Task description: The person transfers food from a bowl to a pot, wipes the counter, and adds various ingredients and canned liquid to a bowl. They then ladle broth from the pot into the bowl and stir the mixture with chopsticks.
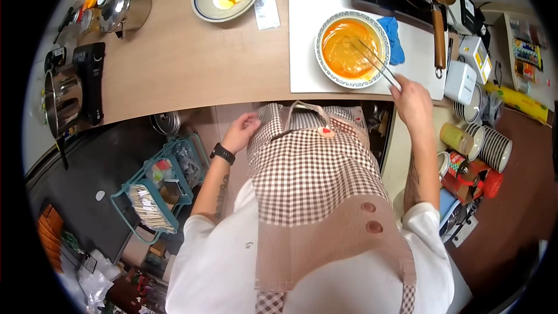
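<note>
Round patterned-rim bowl (352, 48): glossy orange batter, near white board's front edge. Right hand (411, 100) fingers clasp metal chopsticks (376, 61), tips in batter. Left hand (240, 132) loosely curled against checked apron (314, 174). Blue cloth (394, 39) beside bowl.

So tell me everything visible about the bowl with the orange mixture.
The bowl is round, pale ceramic by its look, with a dark patterned rim. It stands upright on a white board, holding smooth orange liquid. Chopsticks in the right hand dip into it. A blue cloth lies against its far side.
</note>
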Available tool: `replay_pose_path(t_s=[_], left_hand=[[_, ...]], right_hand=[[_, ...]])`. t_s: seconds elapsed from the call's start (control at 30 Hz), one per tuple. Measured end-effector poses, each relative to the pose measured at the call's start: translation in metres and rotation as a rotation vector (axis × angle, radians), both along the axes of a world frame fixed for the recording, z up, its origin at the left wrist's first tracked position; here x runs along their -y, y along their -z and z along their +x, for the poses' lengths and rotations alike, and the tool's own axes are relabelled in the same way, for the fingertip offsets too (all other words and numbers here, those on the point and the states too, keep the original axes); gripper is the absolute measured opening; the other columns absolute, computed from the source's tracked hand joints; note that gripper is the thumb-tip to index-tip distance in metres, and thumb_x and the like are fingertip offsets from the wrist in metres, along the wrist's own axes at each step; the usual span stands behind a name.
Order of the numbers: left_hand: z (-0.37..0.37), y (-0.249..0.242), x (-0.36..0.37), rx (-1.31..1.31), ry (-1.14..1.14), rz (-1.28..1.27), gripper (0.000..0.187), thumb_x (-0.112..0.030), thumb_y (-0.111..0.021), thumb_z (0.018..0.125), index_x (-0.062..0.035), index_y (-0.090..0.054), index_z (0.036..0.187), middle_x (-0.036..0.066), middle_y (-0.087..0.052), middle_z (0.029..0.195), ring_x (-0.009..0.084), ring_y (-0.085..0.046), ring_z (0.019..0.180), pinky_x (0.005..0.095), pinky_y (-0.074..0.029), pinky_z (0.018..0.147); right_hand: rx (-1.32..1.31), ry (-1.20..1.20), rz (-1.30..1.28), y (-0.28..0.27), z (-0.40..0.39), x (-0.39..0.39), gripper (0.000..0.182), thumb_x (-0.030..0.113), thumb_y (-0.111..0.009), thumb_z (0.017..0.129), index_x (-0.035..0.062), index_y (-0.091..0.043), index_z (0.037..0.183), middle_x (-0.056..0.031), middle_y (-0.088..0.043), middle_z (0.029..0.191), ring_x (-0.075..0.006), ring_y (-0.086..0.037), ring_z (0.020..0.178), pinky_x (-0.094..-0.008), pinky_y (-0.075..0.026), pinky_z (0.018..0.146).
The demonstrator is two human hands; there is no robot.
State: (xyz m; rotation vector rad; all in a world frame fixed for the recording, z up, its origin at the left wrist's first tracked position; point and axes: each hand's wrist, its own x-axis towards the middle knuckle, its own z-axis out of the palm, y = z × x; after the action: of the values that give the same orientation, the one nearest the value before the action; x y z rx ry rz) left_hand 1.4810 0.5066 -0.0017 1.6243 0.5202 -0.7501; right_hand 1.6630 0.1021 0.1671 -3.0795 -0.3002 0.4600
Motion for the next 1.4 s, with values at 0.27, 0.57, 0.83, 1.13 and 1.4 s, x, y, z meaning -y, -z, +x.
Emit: replay_pose_path(t_s=[0.27,0.57,0.83,1.13,1.4], left_hand=[[0.008,0.005,0.004,0.114,0.007,-0.050,0.038,-0.027,-0.063,0.097,-0.0052,-0.058,0.128,0.000,-0.065,0.101,0.0077,-0.058,0.088,0.0226,-0.047,0.073],[0.019,0.003,0.004,0.075,-0.075,-0.053,0.037,-0.026,-0.061,0.097,-0.0054,-0.058,0.128,0.000,-0.065,0.102,0.0087,-0.062,0.091,0.0225,-0.046,0.072],[0.035,-0.028,0.011,0.087,-0.186,-0.038,0.031,-0.017,-0.063,0.096,0.0008,-0.061,0.122,0.005,-0.067,0.096,0.0109,-0.062,0.084,0.0251,-0.050,0.077],[0.050,-0.038,0.009,0.285,-0.214,-0.131,0.027,-0.014,-0.060,0.097,0.0000,-0.062,0.120,0.003,-0.068,0.097,0.0071,-0.059,0.082,0.0198,-0.045,0.070],[0.057,-0.044,0.014,0.299,-0.225,-0.112,0.026,-0.014,-0.061,0.098,0.0008,-0.062,0.120,0.003,-0.067,0.097,0.0079,-0.058,0.081,0.0218,-0.048,0.075]], right_hand=[[-0.037,0.041,0.047,-0.006,-0.002,-0.001,0.027,0.019,-0.065,0.087,0.0055,-0.067,0.110,-0.0213,-0.068,0.086,-0.0398,-0.065,0.085,-0.0496,-0.051,0.077],[-0.080,0.027,0.023,-0.023,-0.015,-0.009,0.024,0.020,-0.060,0.090,0.0066,-0.066,0.109,-0.0218,-0.067,0.088,-0.0396,-0.064,0.085,-0.0504,-0.050,0.075],[-0.087,0.011,0.040,-0.017,-0.009,-0.018,0.028,0.021,-0.063,0.088,0.0056,-0.065,0.110,-0.0188,-0.069,0.087,-0.0365,-0.066,0.085,-0.0486,-0.052,0.077],[-0.021,0.024,0.092,0.001,-0.008,-0.011,0.029,0.022,-0.064,0.088,0.0066,-0.066,0.112,-0.0201,-0.068,0.087,-0.0384,-0.066,0.083,-0.0493,-0.052,0.074],[-0.034,0.054,0.046,-0.003,0.000,-0.012,0.030,0.023,-0.067,0.086,0.0070,-0.067,0.111,-0.0191,-0.069,0.088,-0.0372,-0.067,0.083,-0.0476,-0.053,0.076]])
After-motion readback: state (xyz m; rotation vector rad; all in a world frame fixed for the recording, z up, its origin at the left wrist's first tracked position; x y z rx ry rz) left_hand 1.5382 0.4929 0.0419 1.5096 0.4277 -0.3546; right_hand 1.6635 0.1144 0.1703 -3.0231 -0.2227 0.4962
